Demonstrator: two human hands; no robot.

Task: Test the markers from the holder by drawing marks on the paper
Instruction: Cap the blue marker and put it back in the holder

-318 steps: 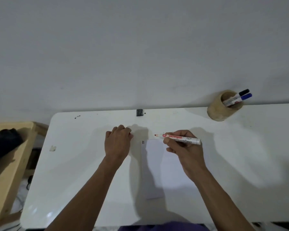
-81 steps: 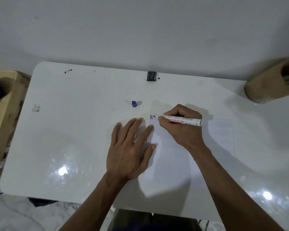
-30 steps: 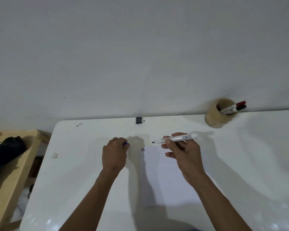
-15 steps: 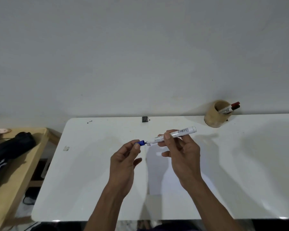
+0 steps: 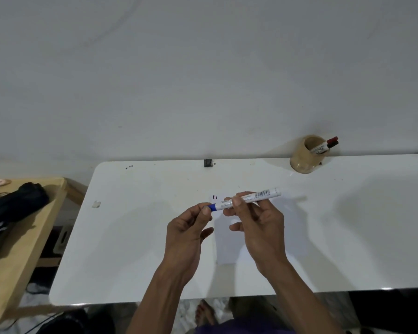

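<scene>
Both hands are up over the desk (image 5: 130,249), right hand (image 5: 256,225) gripping the marker (image 5: 249,198) barrel, left hand (image 5: 191,227) pinching its blue cap (image 5: 212,208), above the paper (image 5: 229,251) with small marks.

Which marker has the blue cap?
The marker held in both hands over the paper. Its cap is blue, pinched by the left hand. The two in the wooden holder have red and black caps.

A white table (image 5: 130,237) carries paper (image 5: 227,249), a wooden holder (image 5: 302,162) and a small black object (image 5: 208,162).
</scene>
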